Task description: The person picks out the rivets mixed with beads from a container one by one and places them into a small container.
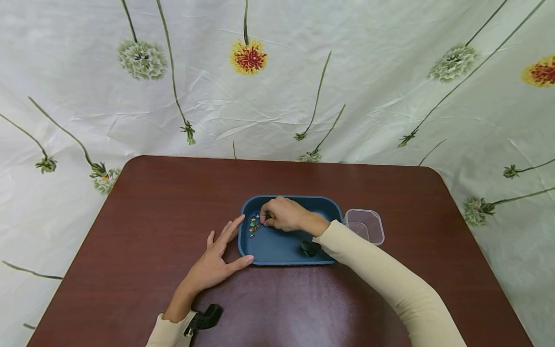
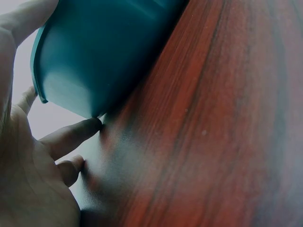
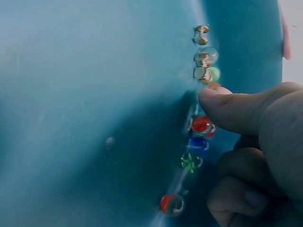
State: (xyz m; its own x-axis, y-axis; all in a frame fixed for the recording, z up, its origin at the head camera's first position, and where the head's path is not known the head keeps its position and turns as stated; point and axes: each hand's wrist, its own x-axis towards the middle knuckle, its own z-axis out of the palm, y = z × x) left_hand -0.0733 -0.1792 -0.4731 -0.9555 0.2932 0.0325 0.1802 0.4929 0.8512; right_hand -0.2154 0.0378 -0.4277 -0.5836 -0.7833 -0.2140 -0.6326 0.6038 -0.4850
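Observation:
Small glass marbles (image 3: 202, 125) and gold stud-like pieces with disc ends (image 3: 201, 35) lie in a line along the left side of a blue tray (image 1: 282, 253). My right hand (image 1: 284, 214) reaches into the tray, its thumb tip beside an orange marble (image 3: 214, 86) in the right wrist view. Its other fingers are curled. The index fingertip is hidden, so I cannot tell whether anything is pinched. My left hand (image 1: 212, 265) has its fingers spread at the tray's left end. Its thumb touches the front corner, and a fingertip (image 2: 92, 125) rests low by the tray wall.
A clear plastic container (image 1: 364, 225) stands against the tray's right side. The tray sits on a dark red-brown wooden table (image 1: 182, 193). Behind the table hangs a white cloth (image 1: 277, 96) with printed flowers. Black wrist straps (image 1: 208, 316) show at both cuffs.

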